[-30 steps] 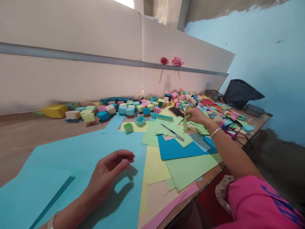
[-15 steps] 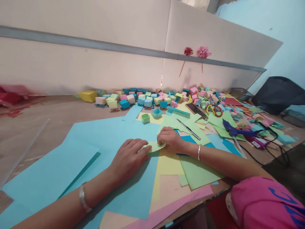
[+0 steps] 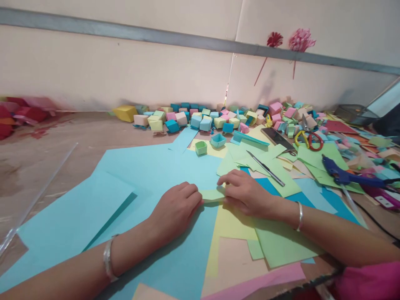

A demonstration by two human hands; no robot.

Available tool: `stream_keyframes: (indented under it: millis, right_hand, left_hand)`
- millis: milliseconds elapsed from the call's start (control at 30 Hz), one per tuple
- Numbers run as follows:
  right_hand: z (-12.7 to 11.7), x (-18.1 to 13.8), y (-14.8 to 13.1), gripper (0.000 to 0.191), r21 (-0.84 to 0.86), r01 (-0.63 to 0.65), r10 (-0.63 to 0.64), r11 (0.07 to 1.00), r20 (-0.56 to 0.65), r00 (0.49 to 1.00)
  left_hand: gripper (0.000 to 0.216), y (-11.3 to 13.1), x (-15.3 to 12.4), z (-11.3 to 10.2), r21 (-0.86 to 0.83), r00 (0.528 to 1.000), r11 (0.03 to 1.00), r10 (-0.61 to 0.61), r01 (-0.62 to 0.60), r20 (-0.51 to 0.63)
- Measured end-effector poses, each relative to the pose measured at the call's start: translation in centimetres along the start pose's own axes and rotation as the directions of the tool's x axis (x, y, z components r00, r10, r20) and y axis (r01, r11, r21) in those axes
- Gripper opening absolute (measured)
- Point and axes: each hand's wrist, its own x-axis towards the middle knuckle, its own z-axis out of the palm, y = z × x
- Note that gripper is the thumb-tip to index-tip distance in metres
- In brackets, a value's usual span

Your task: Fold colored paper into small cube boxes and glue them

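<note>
A small light green paper piece [image 3: 211,194] lies on a big light blue sheet [image 3: 150,175] at the middle of the table. My left hand [image 3: 176,210] presses its left end with curled fingers. My right hand [image 3: 246,193] holds its right end, fingers bent down on it. Both wrists wear a silver bangle.
Several folded paper boxes [image 3: 200,118] line the wall. A craft knife [image 3: 265,168], phone [image 3: 276,138], scissors [image 3: 308,137] and blue glue gun [image 3: 346,175] lie to the right among green sheets. Yellow and pink sheets [image 3: 231,254] overlap near the front edge. A clear ruler [image 3: 37,196] lies left.
My right hand brought the green piece from the far right pile to the middle of the table. My left hand came down onto it. The view swung left and lower.
</note>
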Motion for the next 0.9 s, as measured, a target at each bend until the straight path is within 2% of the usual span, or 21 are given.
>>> stream_keyframes:
  millis: [133,300,433,533,633,767,833,900]
  right_hand:
    - [0.49,0.08,-0.69,0.016,0.081,-0.156,0.151,0.985,0.062,0.987]
    - [0.66,0.10,-1.12,0.008,0.113,-0.286,0.275,0.952,0.100,0.956]
    - [0.43,0.02,-1.02,0.014,0.094,-0.301,0.293,0.949,0.085,0.952]
    - [0.19,-0.01,-1.07,0.015,0.161,-0.302,0.291,0.940,0.088,0.953]
    - [0.29,-0.05,-1.14,0.008,0.255,-0.284,0.274,0.924,0.075,0.959]
    - [0.77,-0.16,-1.04,0.009,0.366,-0.331,0.348,0.870,0.019,0.937]
    - [0.92,-0.16,-0.95,0.014,0.359,-0.343,0.362,0.868,0.013,0.932]
    - [1.02,-0.09,-0.82,0.011,0.305,-0.336,0.343,0.891,0.033,0.939]
  left_hand:
    - [0.024,0.47,0.14,-0.43,-0.110,0.997,0.991,-0.073,0.073,0.003]
    - [0.021,0.54,0.25,-0.51,-0.169,0.995,0.981,-0.086,0.092,0.040]
    - [0.020,0.48,0.17,-0.36,-0.176,0.994,0.979,-0.092,0.102,0.063]
    - [0.018,0.50,0.09,-0.23,-0.192,0.991,0.973,-0.120,0.128,0.053]
    - [0.017,0.48,0.12,-0.07,-0.218,0.982,0.957,-0.186,0.189,0.034]
    - [0.006,0.43,0.21,0.06,-0.265,0.955,0.919,-0.297,0.292,0.024]
    - [0.009,0.41,0.22,0.06,-0.289,0.952,0.910,-0.304,0.296,0.018]
    - [0.016,0.35,0.21,0.05,-0.312,0.955,0.907,-0.298,0.283,0.001]
